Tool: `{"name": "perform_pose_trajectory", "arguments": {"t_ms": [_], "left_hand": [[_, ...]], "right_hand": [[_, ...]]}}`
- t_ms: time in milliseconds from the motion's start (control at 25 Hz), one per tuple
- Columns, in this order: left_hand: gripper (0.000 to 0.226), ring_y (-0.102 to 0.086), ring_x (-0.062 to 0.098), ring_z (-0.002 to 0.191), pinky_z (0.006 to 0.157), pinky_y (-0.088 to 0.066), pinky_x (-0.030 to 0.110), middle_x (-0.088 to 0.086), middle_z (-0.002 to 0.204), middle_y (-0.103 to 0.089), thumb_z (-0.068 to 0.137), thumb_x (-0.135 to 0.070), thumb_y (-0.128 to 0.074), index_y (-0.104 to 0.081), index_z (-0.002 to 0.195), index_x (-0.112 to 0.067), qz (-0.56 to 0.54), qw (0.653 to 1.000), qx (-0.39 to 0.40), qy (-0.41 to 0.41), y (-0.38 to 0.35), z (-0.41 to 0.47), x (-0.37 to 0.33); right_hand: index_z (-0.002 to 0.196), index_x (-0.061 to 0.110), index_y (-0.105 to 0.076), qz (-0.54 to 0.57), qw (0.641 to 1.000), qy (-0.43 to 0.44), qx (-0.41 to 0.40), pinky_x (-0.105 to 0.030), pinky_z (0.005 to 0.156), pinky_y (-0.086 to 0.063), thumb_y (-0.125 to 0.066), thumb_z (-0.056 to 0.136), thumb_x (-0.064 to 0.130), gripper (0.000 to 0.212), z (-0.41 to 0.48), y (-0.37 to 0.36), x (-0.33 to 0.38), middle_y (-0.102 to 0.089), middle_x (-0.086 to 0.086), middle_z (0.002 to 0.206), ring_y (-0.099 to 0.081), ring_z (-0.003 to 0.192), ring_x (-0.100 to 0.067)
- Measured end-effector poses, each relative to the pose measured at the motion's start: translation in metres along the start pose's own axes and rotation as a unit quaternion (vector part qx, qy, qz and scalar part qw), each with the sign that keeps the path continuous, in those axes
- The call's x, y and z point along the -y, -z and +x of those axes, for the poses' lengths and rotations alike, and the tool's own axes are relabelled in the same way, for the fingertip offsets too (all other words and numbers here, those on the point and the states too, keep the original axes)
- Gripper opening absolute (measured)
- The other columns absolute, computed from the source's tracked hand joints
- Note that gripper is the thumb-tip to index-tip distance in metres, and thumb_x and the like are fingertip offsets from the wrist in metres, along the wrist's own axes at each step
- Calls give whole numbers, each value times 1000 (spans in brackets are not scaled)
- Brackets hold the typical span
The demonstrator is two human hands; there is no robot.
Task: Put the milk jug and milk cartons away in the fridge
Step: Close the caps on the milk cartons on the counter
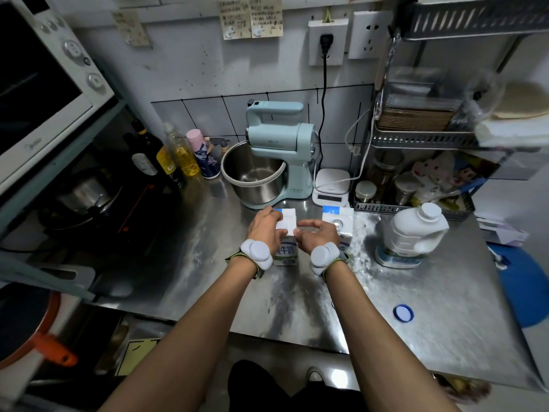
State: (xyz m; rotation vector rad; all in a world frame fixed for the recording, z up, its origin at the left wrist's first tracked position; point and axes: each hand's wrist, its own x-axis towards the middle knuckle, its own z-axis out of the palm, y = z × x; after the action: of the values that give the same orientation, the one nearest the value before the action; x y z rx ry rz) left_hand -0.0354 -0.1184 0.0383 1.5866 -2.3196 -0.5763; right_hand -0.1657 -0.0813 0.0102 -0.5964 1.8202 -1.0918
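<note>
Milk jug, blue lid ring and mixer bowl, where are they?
Milk jug (411, 233): head view, on its white side.
Blue lid ring (403, 313): head view, on its centre.
Mixer bowl (252, 179): head view, on its inside.

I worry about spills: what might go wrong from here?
The left hand and right hand are both at the near milk carton; lifting it may knock the second carton close beside it. The blue cap lies loose on the counter, so something may be unsealed.
</note>
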Motion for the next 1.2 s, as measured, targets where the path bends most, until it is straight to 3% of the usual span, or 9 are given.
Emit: {"name": "perform_pose_trajectory", "arguments": {"t_ms": [280, 400, 520, 680, 840, 920, 1000, 1120, 1200], "left_hand": [[31, -52, 31, 114, 98, -44, 37, 13, 119, -54, 88, -7, -64, -61, 119, -3, 2, 999, 9, -34, 3, -4, 2], [42, -47, 27, 119, 101, -43, 36, 12, 125, -48, 88, -17, -67, -56, 126, -7, -37, 999, -16, -4, -2, -15, -3], [35, -51, 23, 109, 92, -46, 28, 8, 120, -45, 88, -19, -66, -55, 121, -12, -74, 996, -32, -25, -14, -27, -14], [25, -56, 16, 87, 82, -49, 29, -2, 105, -47, 90, -21, -65, -58, 113, -15, -105, 992, 39, -54, -56, -47, -30], [34, -58, 20, 78, 81, -52, 33, 7, 109, -54, 87, -24, -69, -59, 116, -11, -91, 980, 171, -48, -115, -64, -37], [42, -61, 25, 89, 85, -49, 29, 12, 117, -52, 84, -26, -73, -58, 120, -11, -73, 968, 237, -33, -140, -67, -38], [49, -59, 28, 102, 91, -47, 27, 13, 121, -50, 80, -26, -76, -57, 122, -11, -46, 957, 283, -34, -162, -70, -37], [48, -50, 29, 111, 94, -44, 27, 13, 120, -49, 77, -22, -77, -57, 119, -13, -30, 949, 308, -57, -182, -72, -33], [45, -49, 28, 111, 91, -42, 24, 11, 118, -45, 77, -17, -75, -56, 118, -15, -39, 952, 297, -55, -187, -75, -30]], "right_hand": [[97, 11, -79, 21, 999, 1, 25, -43, 91, -62, -80, 81, 11, 17, -4, 5, -1, -79, -19, 98, -75, 91, -32], [94, 8, -75, 44, 997, -6, 63, -35, 78, -57, -76, 85, 5, 10, -10, 19, 5, -76, -22, 94, -67, 81, -26], [95, 5, -71, 88, 994, -39, 59, -26, 65, -52, -64, 91, -3, 11, -8, 44, 13, -73, -21, 96, -67, 71, -24], [89, -1, -63, 181, 980, -77, 19, -28, 65, -57, -55, 94, -10, 13, -6, 84, 18, -66, -20, 81, -65, 63, -23], [102, 4, -56, 198, 977, -70, -33, -16, 37, -46, -53, 95, -8, 14, -1, 114, 3, -63, -16, 79, -64, 41, -9], [103, 13, -57, 150, 984, -75, -53, -16, 43, -41, -51, 95, -5, 21, 1, 121, -6, -66, -13, 87, -66, 45, -7], [100, 17, -59, 133, 985, -88, -71, -23, 55, -45, -53, 92, -3, 22, 4, 123, -15, -67, -12, 92, -69, 64, -18], [97, 12, -66, 148, 982, -94, -68, -27, 63, -53, -65, 91, 5, 10, 8, 117, -21, -67, -12, 94, -63, 82, -24], [96, 13, -70, 132, 987, -82, -52, -33, 82, -58, -75, 89, 13, 9, 6, 112, -24, -71, -9, 96, -67, 87, -23]]}}
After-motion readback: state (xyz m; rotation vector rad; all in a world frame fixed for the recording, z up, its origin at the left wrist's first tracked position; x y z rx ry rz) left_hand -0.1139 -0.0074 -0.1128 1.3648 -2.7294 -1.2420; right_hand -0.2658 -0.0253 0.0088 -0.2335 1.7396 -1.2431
